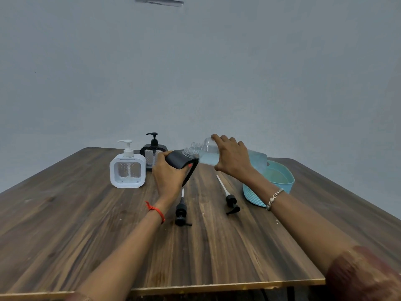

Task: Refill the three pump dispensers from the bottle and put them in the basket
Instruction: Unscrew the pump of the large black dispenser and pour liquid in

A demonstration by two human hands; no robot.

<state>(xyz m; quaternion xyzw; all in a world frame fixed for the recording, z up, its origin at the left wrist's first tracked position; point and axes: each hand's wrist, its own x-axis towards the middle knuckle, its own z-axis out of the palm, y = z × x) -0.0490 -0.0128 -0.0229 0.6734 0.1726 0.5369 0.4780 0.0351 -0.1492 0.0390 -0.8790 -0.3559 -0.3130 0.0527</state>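
Head view is showing the clear bottle [230, 156] lying nearly horizontal above the far middle of the wooden table [86, 224], its long axis running left to right and its threaded mouth pointing left. Pale blue liquid is sitting along its lower side. The mouth is meeting the open neck of a black dispenser [181, 160], which is tilting with its neck up and to the right.

The right hand [233, 160] is reaching in from the near right, palm down, fingers wrapping over the top of the bottle and gripping it. The left hand [169, 177] is extending from the near left, fingers closing around the black dispenser body and holding it.

Two black pump heads are lying flat on the table nearer than the hands, tubes pointing far: one [181, 210] in the centre, one [230, 199] to its right. A white dispenser [127, 170] and a second black dispenser [153, 152], both upright with pumps fitted, are standing far left. The teal basket [280, 181] is sitting at the right, partly behind the right forearm, close to the right table edge. Bare tabletop is lying open along the near side.
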